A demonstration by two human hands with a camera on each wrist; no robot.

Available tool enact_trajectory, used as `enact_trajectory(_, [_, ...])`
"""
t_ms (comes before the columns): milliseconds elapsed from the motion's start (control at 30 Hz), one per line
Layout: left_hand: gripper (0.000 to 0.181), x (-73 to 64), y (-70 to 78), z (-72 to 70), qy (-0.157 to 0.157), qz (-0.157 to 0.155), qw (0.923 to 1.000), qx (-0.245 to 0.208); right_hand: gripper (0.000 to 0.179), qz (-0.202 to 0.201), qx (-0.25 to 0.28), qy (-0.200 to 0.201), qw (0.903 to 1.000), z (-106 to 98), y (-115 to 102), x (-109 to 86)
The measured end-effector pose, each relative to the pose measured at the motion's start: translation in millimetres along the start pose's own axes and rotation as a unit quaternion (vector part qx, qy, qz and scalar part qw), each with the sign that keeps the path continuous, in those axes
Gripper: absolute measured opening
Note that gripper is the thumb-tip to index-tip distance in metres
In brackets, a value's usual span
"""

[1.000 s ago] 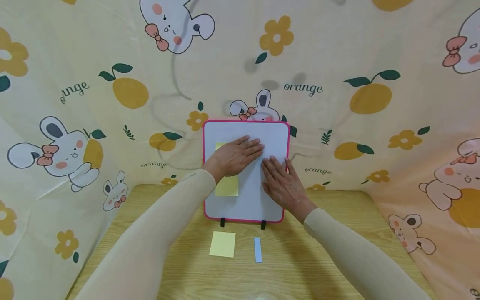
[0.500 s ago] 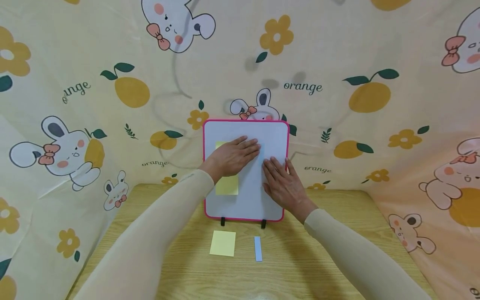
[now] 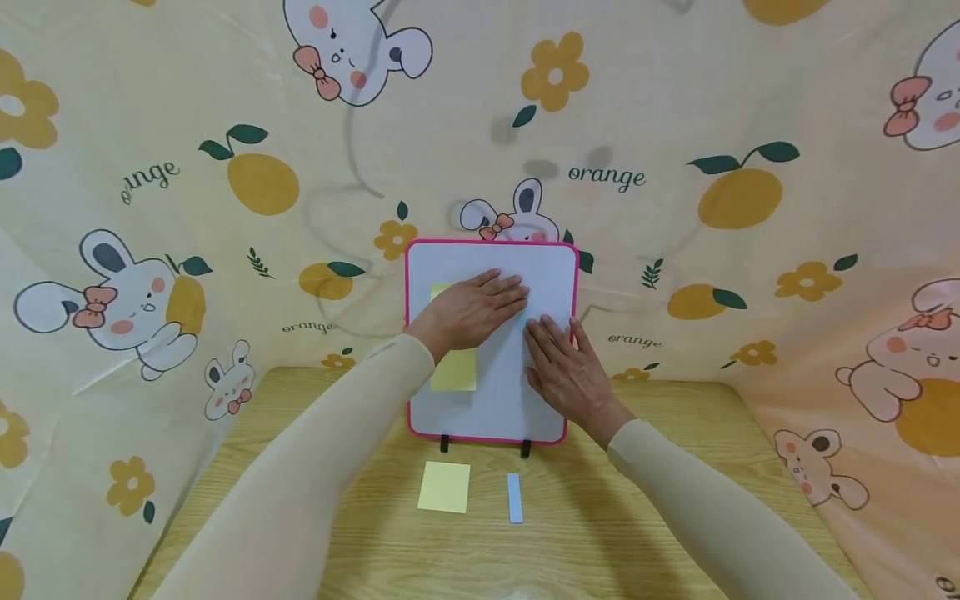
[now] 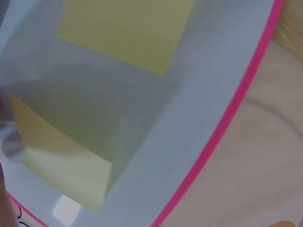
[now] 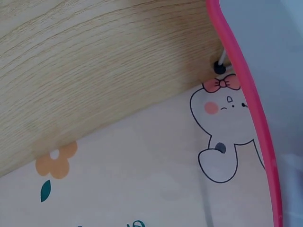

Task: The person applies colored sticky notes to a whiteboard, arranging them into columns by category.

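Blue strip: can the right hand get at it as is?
Likely yes: the strip lies uncovered on the table in front of the board, with nothing visible between it and the right hand.

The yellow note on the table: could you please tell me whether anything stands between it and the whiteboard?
Only a small black foot juts from under the whiteboard toward that yellow note; nothing else visible stands in the way.
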State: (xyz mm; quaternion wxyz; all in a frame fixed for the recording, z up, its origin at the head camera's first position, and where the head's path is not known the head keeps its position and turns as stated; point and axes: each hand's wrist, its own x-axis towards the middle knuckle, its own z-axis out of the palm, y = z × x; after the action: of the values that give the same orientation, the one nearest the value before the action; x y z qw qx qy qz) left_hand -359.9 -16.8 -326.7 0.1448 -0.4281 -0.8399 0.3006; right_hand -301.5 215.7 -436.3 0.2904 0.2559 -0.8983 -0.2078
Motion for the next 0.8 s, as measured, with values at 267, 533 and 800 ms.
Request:
enact_trajectory(267, [0.066,-7.7,1.4,8.5,0.003,-0.008,0.9993,-0.035,0.071,0.007,-0.002,-0.027,0.9996,-4.3,-1.8,0.7])
enact_trajectory(533, [0.072,-10.2,9.4,15.7,-0.004,-0.010,0.9993,-0.035,0.072,0.010,0.006,-0.023,0.9997,-1.6,-1.7,-0.5])
enact_trajectory(800, [0.071,-12.2,21.9,21.6,0.005,-0.019,0.9993,-0.031,0.073,0.013,0.011,-0.020,0.9997,-0.2,-1.4,-0.5])
